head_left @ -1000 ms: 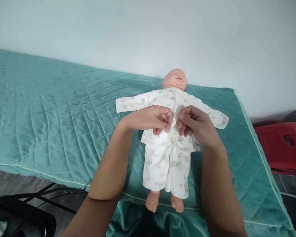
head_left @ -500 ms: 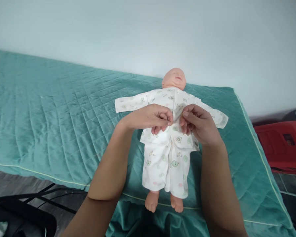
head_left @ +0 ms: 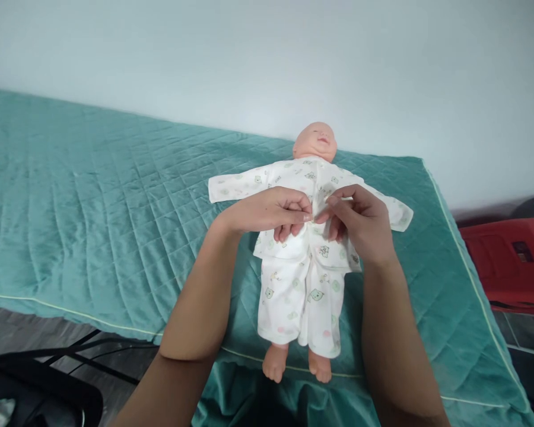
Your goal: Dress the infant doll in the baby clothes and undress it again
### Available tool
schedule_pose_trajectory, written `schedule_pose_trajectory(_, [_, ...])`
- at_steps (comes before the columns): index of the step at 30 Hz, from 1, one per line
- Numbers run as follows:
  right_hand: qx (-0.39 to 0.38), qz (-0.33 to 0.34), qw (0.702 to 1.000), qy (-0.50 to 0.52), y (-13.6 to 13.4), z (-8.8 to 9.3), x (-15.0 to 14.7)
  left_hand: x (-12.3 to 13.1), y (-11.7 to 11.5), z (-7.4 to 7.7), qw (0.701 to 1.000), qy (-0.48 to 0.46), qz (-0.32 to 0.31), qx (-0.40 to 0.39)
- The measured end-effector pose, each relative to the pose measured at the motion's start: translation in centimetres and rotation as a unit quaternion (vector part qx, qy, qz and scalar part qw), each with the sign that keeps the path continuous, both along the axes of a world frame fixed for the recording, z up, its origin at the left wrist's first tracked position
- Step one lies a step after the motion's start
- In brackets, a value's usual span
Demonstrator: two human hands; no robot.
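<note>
Green quilted fabric [head_left: 115, 178] with pale piping stretches from the left side well over to the right, its back edge along a plain pale wall [head_left: 249, 59]. At lower left, below the fabric's near edge, black bars [head_left: 48, 354] cross above a grey floor [head_left: 18, 323], beside a dark object [head_left: 40, 388] partly out of view. Further right, the left hand [head_left: 278, 212] lies over the shirt [head_left: 293, 175] of a baby doll [head_left: 314, 145], thumb and forefinger pinching it at the front opening. The doll lies on its back near the fabric's right end; its long axis runs from wall to near edge, head pointing at the wall, feet towards the person. Just beside, the right hand [head_left: 360, 216] bends its fingers over the same opening; whether they grip cloth cannot be told. At far right, beyond the fabric, sits a red plastic item [head_left: 505, 264].
</note>
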State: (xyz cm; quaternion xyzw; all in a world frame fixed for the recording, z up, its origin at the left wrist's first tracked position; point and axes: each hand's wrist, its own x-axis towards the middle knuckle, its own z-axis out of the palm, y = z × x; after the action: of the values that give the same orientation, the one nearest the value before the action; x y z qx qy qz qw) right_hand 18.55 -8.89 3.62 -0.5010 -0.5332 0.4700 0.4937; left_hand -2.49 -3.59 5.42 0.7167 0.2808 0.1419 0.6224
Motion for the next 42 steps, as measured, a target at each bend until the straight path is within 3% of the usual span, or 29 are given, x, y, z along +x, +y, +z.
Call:
schedule_pose_trajectory(11, [0.044,-0.055,0.996,-0.062,-0.01,-0.73,-0.49,-0.07,0.08,-0.23,1.0,-0.005,0.001,-0.001])
schedule_pose_trajectory(34, [0.043,-0.048,0.997,-0.032,0.04,-0.62,-0.45,-0.05,0.11,-0.23,1.0,-0.021,-0.001,-0.013])
schedule_pose_trajectory(42, [0.047,-0.048,0.997,-0.031,-0.07,-0.53,-0.37,-0.25,0.06,-0.21,0.999,0.008,0.044,-0.009])
